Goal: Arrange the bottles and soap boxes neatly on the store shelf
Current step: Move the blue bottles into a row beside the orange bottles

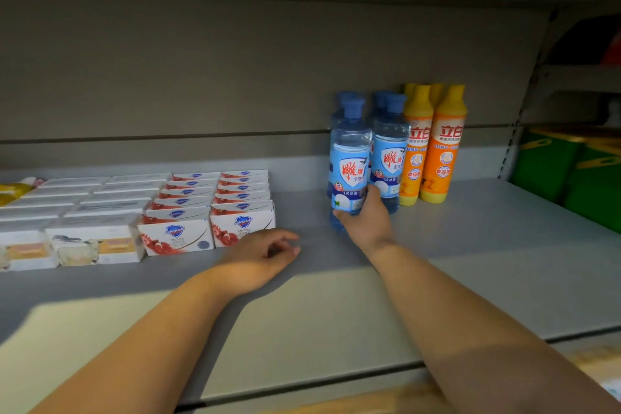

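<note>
Blue bottle (351, 158) stands upright on the grey shelf (470, 262), long axis vertical, cap up, label facing outward. It is the front left unit of the blue bottles (389, 151), close beside its neighbour. Whether its base rests fully on the shelf cannot be told.

The right hand (366, 222) grips it low on the body: thumb (373, 192) on the right side of the label, fingertips (339, 213) wrapped round the left side near the base.

The left hand (258, 259) rests on the shelf in front of the red-and-white soap boxes (208, 208), fingers loosely curled, holding nothing.

Orange bottles (443, 144) stand upright just right of the blue group. White soap boxes (94, 212) sit in rows further left.
</note>
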Demonstrator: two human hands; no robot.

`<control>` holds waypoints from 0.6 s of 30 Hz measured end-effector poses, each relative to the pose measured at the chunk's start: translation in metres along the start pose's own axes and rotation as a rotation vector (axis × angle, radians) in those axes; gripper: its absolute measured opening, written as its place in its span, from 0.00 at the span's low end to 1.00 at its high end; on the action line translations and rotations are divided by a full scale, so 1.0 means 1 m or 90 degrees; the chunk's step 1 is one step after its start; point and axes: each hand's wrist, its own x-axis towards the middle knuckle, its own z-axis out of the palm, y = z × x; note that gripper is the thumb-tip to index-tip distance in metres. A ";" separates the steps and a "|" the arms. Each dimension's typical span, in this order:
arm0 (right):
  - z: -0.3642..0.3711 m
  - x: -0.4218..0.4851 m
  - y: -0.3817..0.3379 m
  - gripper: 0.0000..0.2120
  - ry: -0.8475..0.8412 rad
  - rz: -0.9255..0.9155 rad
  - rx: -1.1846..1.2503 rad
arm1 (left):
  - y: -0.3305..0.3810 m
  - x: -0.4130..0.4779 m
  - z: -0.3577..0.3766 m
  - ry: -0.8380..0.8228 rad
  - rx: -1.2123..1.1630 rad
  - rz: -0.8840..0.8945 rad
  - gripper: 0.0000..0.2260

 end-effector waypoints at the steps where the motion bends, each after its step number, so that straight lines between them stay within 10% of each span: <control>1: 0.002 0.005 0.002 0.29 0.016 -0.002 -0.027 | -0.001 0.000 -0.001 -0.004 -0.002 -0.002 0.11; 18: 0.015 0.031 0.008 0.31 0.168 0.036 -0.257 | -0.012 0.008 -0.001 -0.018 -0.021 0.005 0.06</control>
